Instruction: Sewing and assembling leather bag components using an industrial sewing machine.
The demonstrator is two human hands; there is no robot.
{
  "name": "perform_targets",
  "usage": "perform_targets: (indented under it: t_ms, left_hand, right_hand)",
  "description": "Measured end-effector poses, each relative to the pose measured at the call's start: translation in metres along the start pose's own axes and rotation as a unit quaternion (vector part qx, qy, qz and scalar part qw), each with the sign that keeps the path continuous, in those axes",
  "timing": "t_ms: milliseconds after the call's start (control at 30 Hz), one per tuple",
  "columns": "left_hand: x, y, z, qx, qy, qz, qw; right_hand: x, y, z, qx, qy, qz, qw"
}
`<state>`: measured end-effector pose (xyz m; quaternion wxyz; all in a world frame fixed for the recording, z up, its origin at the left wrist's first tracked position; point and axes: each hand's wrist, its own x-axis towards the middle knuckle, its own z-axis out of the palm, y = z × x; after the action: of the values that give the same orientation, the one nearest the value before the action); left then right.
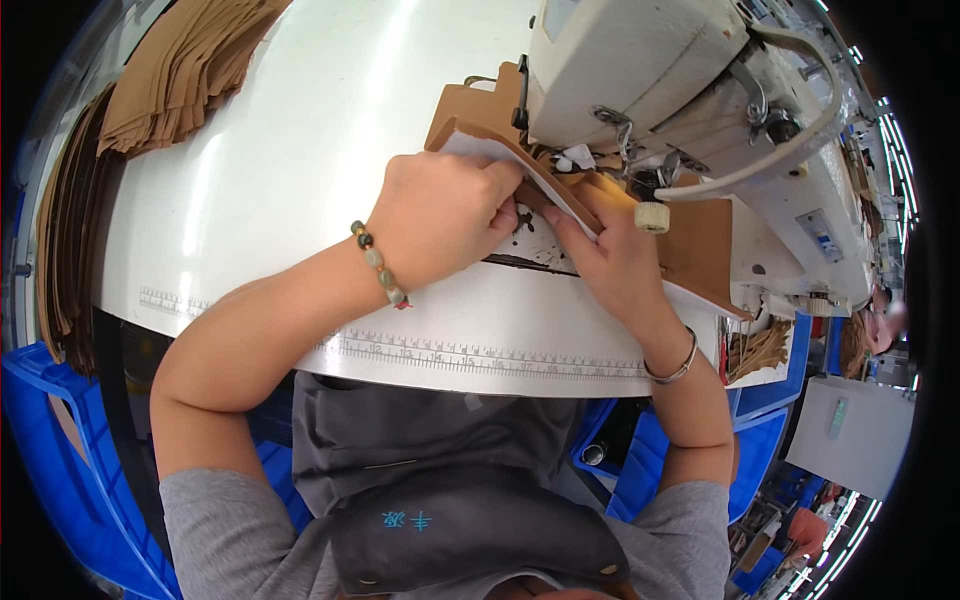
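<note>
A brown leather-like panel with a pale underside (690,235) lies bent up under the head of a white sewing machine (630,70). My left hand (445,215) is closed, its curled fingers pinching the panel's folded edge left of the needle area. On the right, my right hand (615,245) grips the same raised edge, thumb on the pale side and fingers behind it. Yellowish light falls on those fingers. The needle and the stitching spot are hidden behind the panel and the machine head.
Stacks of brown pieces (190,75) lie at the far left, with more hanging over the table's edge (75,230). A ruler strip (450,355) runs along the white table's near edge. Blue bins (75,450) stand below on both sides. Small brown scraps (757,350) sit at right.
</note>
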<state>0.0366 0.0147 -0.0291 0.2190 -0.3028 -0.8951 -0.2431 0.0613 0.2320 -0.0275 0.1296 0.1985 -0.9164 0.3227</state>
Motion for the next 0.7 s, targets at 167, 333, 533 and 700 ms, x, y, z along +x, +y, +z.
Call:
perform_targets:
  t_ms: [167, 333, 533, 700]
  left_hand:
    - [-0.001, 0.001, -0.003, -0.014, -0.019, -0.009, 1.000]
    - [-0.001, -0.002, -0.003, -0.025, -0.017, 0.000, 1.000]
    - [0.001, -0.006, -0.010, -0.021, -0.060, -0.012, 0.998]
    - [0.010, -0.046, -0.053, 0.107, -0.124, -0.088, 0.983]
  right_hand:
    - [-0.001, 0.001, 0.000, 0.014, 0.006, -0.010, 1.000]
    - [-0.001, 0.001, 0.000, 0.020, 0.002, -0.002, 1.000]
    - [-0.003, -0.004, -0.002, -0.019, 0.001, -0.014, 1.000]
    - [-0.016, -0.019, -0.009, -0.189, -0.053, -0.099, 0.976]
